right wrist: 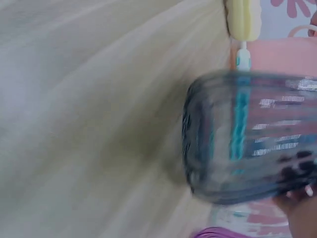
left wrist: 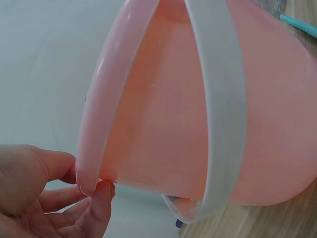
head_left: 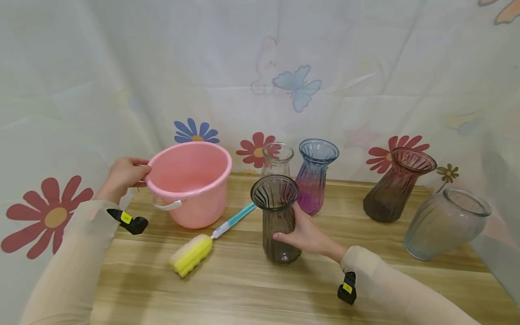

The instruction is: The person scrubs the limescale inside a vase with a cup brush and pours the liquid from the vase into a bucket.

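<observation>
Vase of ribbed grey glass, gripped by the right hand near the round pink plastic bucket, may slip if fingers loosen; the left hand pinches the bucket's rim, so pulling may tip it.

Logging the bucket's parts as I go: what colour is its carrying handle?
White: the carrying handle on the pink bucket shows best in the left wrist view.
</observation>
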Available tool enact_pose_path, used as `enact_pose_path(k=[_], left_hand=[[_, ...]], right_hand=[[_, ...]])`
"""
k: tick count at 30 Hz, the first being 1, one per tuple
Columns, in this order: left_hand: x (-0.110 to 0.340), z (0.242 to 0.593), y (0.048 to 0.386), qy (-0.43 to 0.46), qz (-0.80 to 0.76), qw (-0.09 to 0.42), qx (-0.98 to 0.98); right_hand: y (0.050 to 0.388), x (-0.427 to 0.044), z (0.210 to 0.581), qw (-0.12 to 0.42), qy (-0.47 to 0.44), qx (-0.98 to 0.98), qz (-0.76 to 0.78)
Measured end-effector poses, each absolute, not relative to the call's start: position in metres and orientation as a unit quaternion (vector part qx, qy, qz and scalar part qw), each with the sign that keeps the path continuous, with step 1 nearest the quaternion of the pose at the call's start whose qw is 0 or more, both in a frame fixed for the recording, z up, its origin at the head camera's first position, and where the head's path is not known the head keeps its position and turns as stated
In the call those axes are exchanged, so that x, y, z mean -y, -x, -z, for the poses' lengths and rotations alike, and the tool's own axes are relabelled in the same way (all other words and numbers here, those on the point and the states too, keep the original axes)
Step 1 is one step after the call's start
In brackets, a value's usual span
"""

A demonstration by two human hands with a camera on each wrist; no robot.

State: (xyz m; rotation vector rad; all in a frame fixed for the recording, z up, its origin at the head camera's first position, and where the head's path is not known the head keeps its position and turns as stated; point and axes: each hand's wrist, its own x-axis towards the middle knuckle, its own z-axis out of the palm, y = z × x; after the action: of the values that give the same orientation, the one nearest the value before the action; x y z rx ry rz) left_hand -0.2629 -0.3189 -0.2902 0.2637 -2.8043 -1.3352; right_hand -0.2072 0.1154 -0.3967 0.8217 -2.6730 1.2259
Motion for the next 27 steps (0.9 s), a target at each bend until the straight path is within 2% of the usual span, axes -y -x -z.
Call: enact_pose_path(k=[9,18,27], left_hand=[[0.319,0.291,0.265,-0.09,0.435,0.004,0.896],[0.32,0.293,0.264,-0.091,0.441,0.005,0.893],[0.32,0.294,0.265,-0.091,0.443,0.007,0.892]], right_hand=[[0.22,-0.091,0.35,0.161,-0.235,0.93,-0.233],[0.222,-0.058,0.294,0.227,-0.223,0.944,-0.087],[0.23,-0.034,0.274,0.279,-0.23,0.932,0.001]])
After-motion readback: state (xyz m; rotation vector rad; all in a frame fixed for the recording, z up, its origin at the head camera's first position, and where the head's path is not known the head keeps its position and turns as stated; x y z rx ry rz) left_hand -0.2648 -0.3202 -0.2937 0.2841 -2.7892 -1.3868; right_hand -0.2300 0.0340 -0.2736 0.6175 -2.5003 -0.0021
